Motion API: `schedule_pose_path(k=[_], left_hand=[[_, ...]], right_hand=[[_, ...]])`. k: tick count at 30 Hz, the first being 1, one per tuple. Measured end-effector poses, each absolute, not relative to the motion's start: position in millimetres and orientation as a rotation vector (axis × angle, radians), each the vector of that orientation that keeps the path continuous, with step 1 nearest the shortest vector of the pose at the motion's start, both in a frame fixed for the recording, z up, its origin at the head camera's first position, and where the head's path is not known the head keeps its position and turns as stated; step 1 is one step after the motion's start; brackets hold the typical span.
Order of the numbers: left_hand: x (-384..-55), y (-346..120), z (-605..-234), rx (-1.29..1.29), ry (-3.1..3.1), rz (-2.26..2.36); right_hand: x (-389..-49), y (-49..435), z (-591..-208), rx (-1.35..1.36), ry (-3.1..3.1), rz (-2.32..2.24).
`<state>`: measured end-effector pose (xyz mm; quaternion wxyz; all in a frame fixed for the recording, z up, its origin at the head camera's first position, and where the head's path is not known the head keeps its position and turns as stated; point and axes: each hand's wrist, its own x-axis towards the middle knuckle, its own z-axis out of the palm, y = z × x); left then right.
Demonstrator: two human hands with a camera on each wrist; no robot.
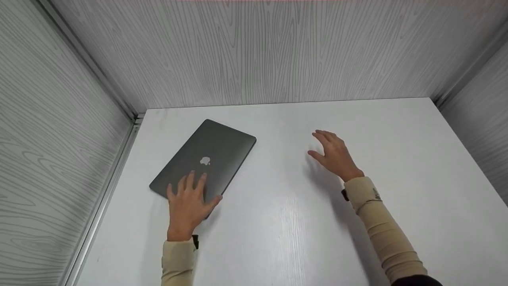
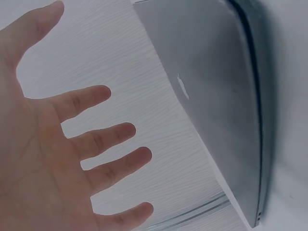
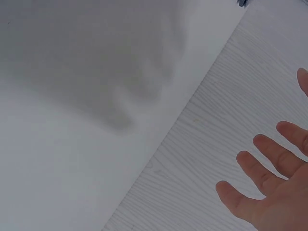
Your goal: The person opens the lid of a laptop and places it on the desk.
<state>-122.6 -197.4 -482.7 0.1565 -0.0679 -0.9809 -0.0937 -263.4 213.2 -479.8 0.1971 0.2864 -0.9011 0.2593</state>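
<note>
A dark grey closed laptop [image 1: 222,139] with a pale apple logo [image 1: 205,160] lies at an angle on the left part of the white table. My left hand [image 1: 186,208] is over the laptop's near end, fingers spread. In the left wrist view a gap shows between the fingertips and the laptop lid [image 2: 211,82], so the hand hovers and holds nothing. Off to the right, my right hand [image 1: 335,157] hangs above the table, thumb apart from the fingers, holding nothing. Its fingers [image 3: 260,173] look relaxed in the right wrist view, with a hand shadow on the tabletop.
The white table [image 1: 270,230] meets a grey wood-grain panel [image 1: 258,55] along its back edge. Similar panels stand at the left [image 1: 51,159] and right [image 1: 480,119], with a metal rail [image 1: 107,198] along the left side.
</note>
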Motion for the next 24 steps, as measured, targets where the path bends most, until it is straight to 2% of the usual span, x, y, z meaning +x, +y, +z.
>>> schedule_pose_path(k=[24], left_hand=[[-95,-200,-496,-0.063,-2.842,-0.296]], right_hand=[[-274,148,-500,0.902,-2.602,0.747]])
